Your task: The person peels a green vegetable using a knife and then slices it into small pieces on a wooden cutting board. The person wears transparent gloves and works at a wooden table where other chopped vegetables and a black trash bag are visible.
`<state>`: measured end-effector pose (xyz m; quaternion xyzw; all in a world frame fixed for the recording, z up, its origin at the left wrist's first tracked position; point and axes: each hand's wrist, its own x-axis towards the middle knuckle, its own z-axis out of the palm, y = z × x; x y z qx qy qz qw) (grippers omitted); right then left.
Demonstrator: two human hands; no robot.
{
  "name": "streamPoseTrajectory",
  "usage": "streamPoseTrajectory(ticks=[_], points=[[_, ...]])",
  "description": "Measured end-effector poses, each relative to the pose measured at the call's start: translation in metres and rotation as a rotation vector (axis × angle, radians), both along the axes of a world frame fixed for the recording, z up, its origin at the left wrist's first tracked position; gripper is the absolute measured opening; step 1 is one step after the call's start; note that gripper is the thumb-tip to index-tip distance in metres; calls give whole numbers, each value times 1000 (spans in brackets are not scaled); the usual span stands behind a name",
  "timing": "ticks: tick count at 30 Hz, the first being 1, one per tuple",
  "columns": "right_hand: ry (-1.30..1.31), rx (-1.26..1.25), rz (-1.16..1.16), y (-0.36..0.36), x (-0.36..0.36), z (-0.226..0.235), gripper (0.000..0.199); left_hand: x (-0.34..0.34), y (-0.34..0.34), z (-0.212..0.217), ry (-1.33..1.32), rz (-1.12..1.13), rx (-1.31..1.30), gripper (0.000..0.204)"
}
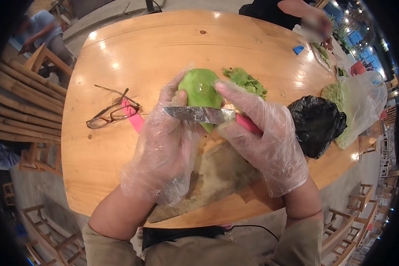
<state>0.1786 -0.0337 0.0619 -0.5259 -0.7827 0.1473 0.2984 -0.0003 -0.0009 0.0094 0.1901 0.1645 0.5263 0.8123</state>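
1. While the left hand (159, 142) curled round the green fruit (200, 86) above the table (93, 168), the right hand (272, 137) gripped the pink-handled knife (204, 115).
2. Its blade crossed before the fruit, tip near the left hand; a slip could have nicked it.
3. Loose gloves (164, 170) could have let the fruit slide.

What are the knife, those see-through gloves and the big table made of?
The knife has a silvery, gleaming blade, so probably steel; its pink handle may be plastic, but it's partly hidden. The gloves look like thin, shiny plastic film, because they're crinkly and see-through. The table seems to be wood, since it has grain and dark knots; its bright reflections suggest a glossy varnish.
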Motion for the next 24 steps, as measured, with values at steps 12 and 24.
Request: streamPoseTrajectory(ticks=[12, 24], points=[[-77, 24, 54, 0, 0, 4, 45, 1, -4, 4, 16, -33, -5, 43], [102, 9, 10, 2, 0, 0, 39, 1, -3, 5, -32, -49, 10, 42]])
